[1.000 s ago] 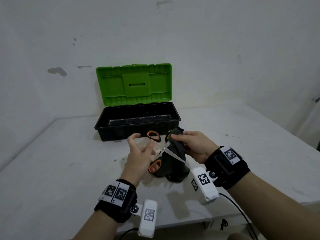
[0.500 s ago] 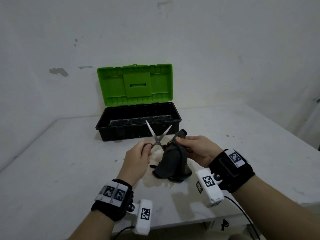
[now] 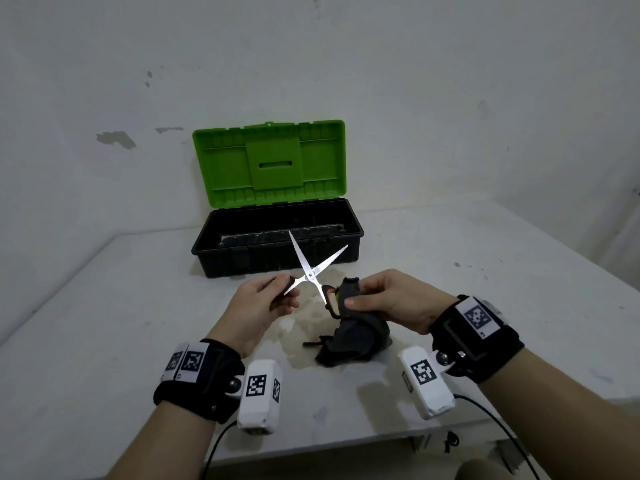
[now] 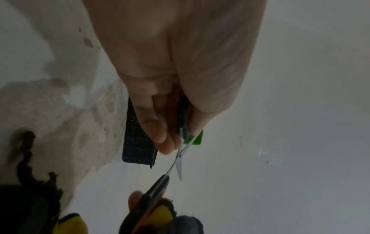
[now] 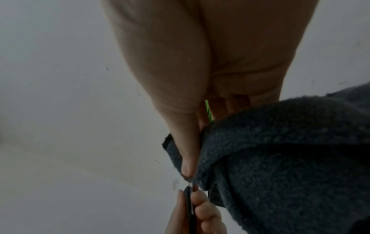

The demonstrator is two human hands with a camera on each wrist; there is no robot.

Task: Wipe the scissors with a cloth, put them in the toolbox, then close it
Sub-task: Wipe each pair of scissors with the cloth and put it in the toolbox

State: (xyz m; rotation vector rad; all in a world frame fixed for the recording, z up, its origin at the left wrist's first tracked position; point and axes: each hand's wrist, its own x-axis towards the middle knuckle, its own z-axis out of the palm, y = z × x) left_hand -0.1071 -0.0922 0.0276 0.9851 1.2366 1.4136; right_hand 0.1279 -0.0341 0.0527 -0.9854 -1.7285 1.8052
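Directly ahead: my left hand (image 3: 258, 306) pinches one black scissor handle, scissors (image 3: 310, 271) held over worktop (image 3: 104, 323), blades spread, tips up. My right hand (image 3: 391, 301) grips dark grey cloth (image 3: 360, 336) around other handle; cloth tail rests on stained worktop. Toolbox (image 3: 277, 251) sits just behind, green lid (image 3: 270, 162) upright against wall.

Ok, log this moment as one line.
stage: wiping | left hand: grips scissors handle, blades open | right hand: holds cloth on other handle | toolbox: open
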